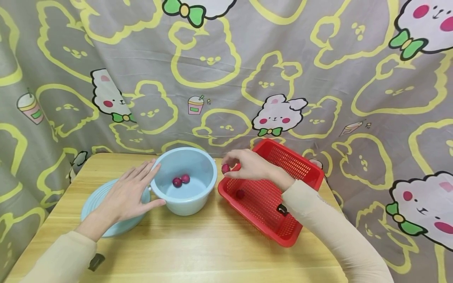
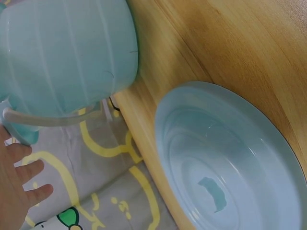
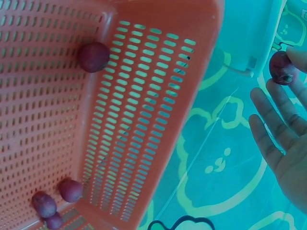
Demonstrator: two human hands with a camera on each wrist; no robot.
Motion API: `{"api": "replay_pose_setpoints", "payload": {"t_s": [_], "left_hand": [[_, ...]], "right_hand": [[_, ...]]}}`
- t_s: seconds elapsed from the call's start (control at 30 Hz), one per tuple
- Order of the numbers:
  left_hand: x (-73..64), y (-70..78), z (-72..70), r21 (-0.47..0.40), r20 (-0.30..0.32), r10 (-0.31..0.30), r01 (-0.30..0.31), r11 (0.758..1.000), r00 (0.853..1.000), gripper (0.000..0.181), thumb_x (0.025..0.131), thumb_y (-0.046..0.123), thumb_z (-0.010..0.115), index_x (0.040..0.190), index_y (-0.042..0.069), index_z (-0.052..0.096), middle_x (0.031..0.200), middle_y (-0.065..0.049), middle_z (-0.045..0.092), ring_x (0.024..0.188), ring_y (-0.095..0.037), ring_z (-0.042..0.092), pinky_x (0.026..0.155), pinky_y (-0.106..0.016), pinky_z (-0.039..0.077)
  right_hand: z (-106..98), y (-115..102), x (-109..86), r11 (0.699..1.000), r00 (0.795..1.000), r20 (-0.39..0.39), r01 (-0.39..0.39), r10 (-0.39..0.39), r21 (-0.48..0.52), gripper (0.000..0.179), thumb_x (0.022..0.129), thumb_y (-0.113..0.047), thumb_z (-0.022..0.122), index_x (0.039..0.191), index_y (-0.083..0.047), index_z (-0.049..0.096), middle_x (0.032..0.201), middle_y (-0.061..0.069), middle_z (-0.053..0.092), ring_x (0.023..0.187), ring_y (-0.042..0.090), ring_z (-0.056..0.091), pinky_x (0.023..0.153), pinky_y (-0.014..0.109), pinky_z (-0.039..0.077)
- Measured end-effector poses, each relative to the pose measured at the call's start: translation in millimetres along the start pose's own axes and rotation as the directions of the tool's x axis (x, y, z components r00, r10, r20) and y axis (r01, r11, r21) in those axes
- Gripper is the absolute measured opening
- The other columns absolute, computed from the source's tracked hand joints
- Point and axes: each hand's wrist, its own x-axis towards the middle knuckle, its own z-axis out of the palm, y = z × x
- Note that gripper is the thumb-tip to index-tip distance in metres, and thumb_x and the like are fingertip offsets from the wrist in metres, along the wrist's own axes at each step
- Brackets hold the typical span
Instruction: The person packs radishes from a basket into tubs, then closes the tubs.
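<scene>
A light blue bucket [image 1: 185, 206] stands upright on the table with two small round dark-red radishes [image 1: 181, 181] inside. My left hand [image 1: 129, 192] is at its left rim, fingers spread and nearly straight, close to the handle joint [image 2: 19, 127]. Between thumb and fingertips my right hand [image 1: 247, 165] pinches another radish [image 3: 282, 68]. That hand is above the left rim of a red perforated basket [image 1: 253, 222], on the side facing the bucket. Inside the basket are several more radishes [image 3: 94, 57], mostly hidden by the right arm in the head view.
Left of the bucket, a round light blue lid [image 1: 95, 200] lies on the wooden table [image 1: 184, 251], partly under the left hand and forearm. The bucket's pale handle [image 2: 53, 119] hangs along its side. A grey patterned curtain [image 1: 219, 51] hangs directly behind the table.
</scene>
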Motion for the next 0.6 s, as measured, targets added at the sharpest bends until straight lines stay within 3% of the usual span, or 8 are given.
{"api": "replay_pose_setpoints", "payload": {"t_s": [0.23,0.43,0.6], "left_hand": [[0.1,0.1,0.2,-0.003,-0.001,0.0,0.0,1.0,1.0,0.109,0.089,0.074,0.065,0.169,0.012,0.024,0.175,-0.016,0.03,0.158,-0.042,0.035,0.124,-0.065,0.034],[0.5,-0.2,1.1,-0.003,-0.002,0.004,-0.004,1.0,1.0,0.11,0.089,0.074,0.065,0.17,0.013,0.023,0.175,-0.015,0.029,0.158,-0.042,0.035,0.124,-0.065,0.035],[0.2,-0.6,1.6,-0.01,-0.001,0.002,-0.002,1.0,1.0,0.109,0.09,0.074,0.066,0.17,0.013,0.022,0.176,-0.015,0.027,0.159,-0.042,0.035,0.123,-0.066,0.035]], "right_hand": [[1.8,-11.3,8.3,0.999,1.0,-0.012,0.029,-0.028,0.028,0.027,0.091,-0.026,0.083,0.116,-0.021,0.074,0.104,-0.008,0.074,0.104,0.019,0.07,0.091,0.042,0.064],[4.6,-19.1,14.1,0.999,0.999,-0.014,0.044,-0.044,0.009,0.027,0.091,-0.028,0.083,0.116,-0.023,0.074,0.105,-0.01,0.074,0.104,0.016,0.069,0.091,0.031,0.06],[6.6,-24.2,20.2,0.998,0.998,-0.014,0.057,-0.057,0.003,0.026,0.092,-0.029,0.082,0.116,-0.024,0.074,0.105,-0.01,0.074,0.104,0.014,0.069,0.088,0.03,0.058]]}}
